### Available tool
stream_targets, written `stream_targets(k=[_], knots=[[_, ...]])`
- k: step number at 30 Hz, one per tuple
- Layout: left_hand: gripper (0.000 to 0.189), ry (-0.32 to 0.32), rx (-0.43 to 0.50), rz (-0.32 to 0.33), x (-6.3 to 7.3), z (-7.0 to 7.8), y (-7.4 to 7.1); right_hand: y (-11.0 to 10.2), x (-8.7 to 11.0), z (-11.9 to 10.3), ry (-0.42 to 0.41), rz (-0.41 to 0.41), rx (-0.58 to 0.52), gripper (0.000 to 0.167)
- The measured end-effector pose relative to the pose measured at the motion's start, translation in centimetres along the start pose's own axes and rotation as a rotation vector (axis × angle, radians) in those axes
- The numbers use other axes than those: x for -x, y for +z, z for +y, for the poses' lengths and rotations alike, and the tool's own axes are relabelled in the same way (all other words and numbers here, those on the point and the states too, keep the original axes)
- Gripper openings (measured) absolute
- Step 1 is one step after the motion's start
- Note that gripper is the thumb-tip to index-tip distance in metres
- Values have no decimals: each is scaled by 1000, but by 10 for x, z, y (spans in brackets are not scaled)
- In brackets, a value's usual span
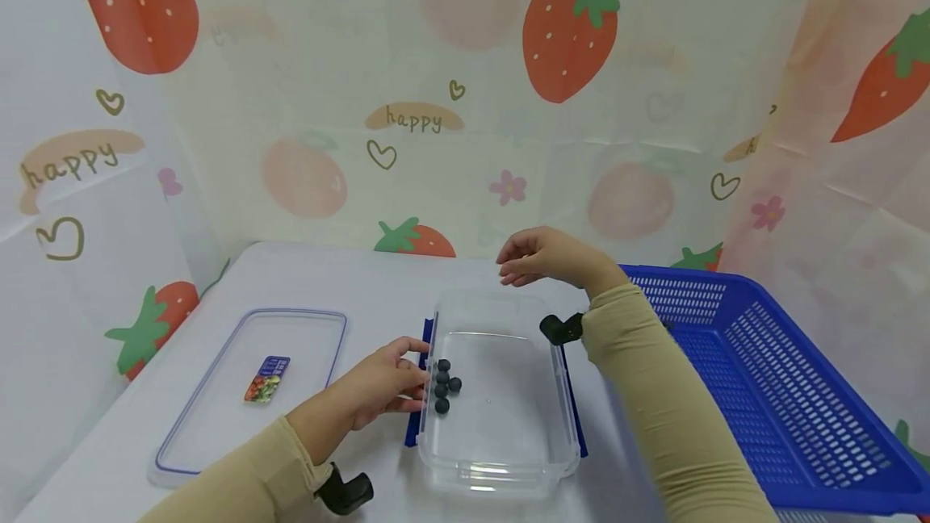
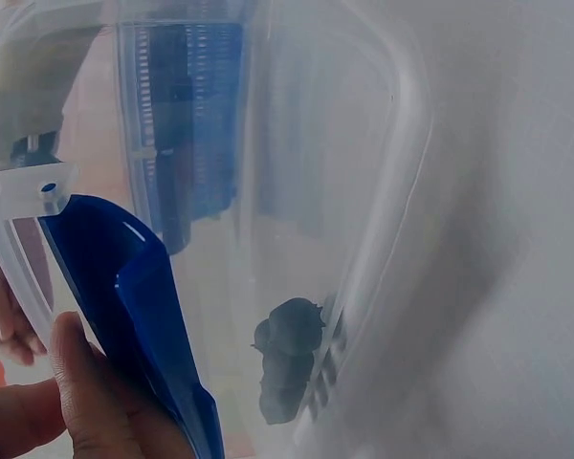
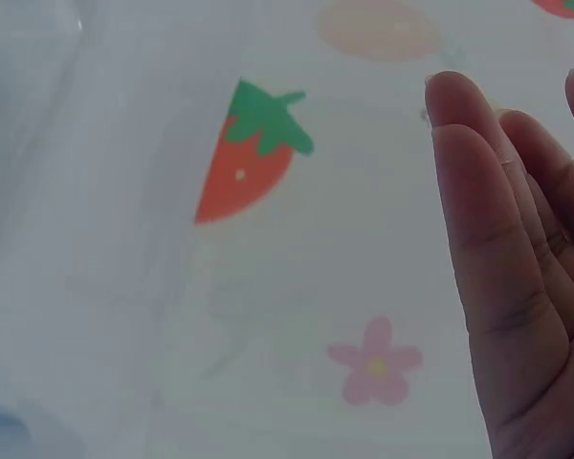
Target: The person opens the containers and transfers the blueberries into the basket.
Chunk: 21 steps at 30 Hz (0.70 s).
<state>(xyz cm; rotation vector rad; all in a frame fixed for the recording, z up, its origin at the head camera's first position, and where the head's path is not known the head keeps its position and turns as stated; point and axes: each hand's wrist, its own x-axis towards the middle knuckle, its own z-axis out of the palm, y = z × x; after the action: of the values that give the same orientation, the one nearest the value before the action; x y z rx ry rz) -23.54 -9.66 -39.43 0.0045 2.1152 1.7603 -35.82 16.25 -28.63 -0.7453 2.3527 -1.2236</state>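
Head view: left grip (image 1: 381,384) holds blue latch (image 2: 124,296); right grip (image 1: 552,257) hovers, relaxed; clear box (image 1: 508,418) looks light, stiff; rim (image 1: 501,466) offers purchase.

Container (image 1: 501,426): clear plastic, glossy, smooth
Lid (image 1: 211,426), at 8 o'clock: clear plastic
Basket (image 1: 792,378), at 4 o'clock: smooth plastic
Round dark pieces (image 1: 442,406): matt
Sleeves (image 1: 676,402): matt cloth

Wall sheet (image 1: 465,160): "happy" at eleven and nine o'clock, cut-off "h" between two and three
Sticker (image 1: 267,379), eight o'clock: print too small
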Motion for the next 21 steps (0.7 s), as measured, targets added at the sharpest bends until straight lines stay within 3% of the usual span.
stream_targets(k=[9,14,21], knots=[[43,-8,11,-6,-1,-1,-1,44,-32,11,54,-77,-36,27],[43,-20,3,-3,-2,-1,-1,65,-43,22,117,-96,-86,24],[44,-29,6,-4,-2,-1,-1,85,-52,34,185,-147,-42,23]])
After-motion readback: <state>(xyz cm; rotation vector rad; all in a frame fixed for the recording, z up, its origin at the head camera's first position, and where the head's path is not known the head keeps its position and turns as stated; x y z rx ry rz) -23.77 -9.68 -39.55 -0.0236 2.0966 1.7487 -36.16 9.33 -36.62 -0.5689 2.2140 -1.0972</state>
